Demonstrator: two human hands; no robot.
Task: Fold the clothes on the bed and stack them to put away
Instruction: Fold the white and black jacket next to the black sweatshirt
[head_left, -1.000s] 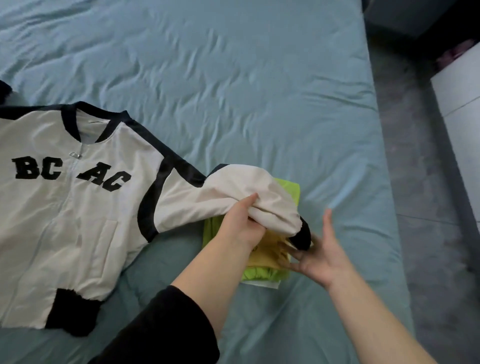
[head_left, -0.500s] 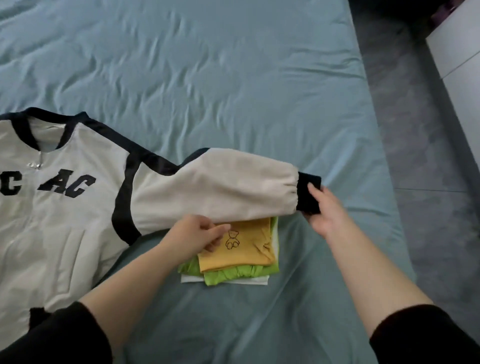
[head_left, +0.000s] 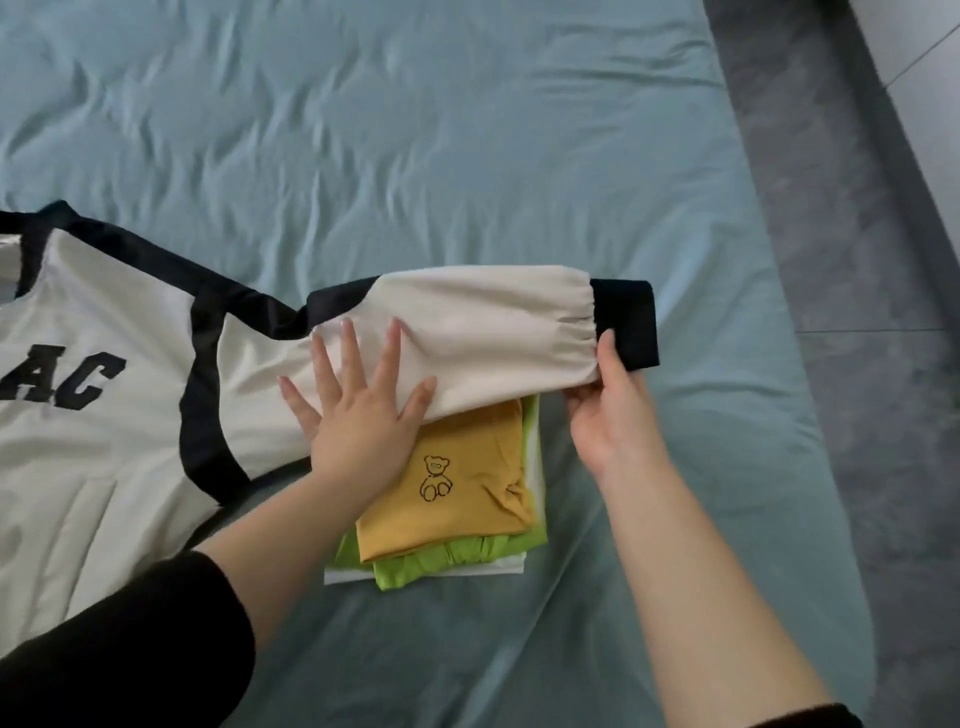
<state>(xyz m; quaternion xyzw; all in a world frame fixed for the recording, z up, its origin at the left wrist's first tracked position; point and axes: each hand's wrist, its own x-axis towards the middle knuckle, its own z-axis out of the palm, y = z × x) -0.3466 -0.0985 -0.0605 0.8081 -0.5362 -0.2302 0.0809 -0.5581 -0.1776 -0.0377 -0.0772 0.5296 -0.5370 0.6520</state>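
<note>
From the head camera, the cream-and-black jacket (head_left: 104, 415) lies front up on the left of the bed (head_left: 415, 156). Its sleeve (head_left: 483, 332) is stretched out to the right across the far end of a pile (head_left: 457, 558) of folded clothes with a yellow top (head_left: 467, 499) uppermost. The step in hand looks like folding that sleeve in. To do it well, I would flatten the cloth near the shoulder seam, keep the sleeve taut and carry the black cuff (head_left: 626, 322) across the chest without dragging the pile askew. The left hand (head_left: 358, 421) lies flat, fingers spread, pressing the sleeve's near end, forearm reaching in from the lower left. The right hand (head_left: 608, 415) pinches the sleeve's lower edge at the cuff, thumb on top.
</note>
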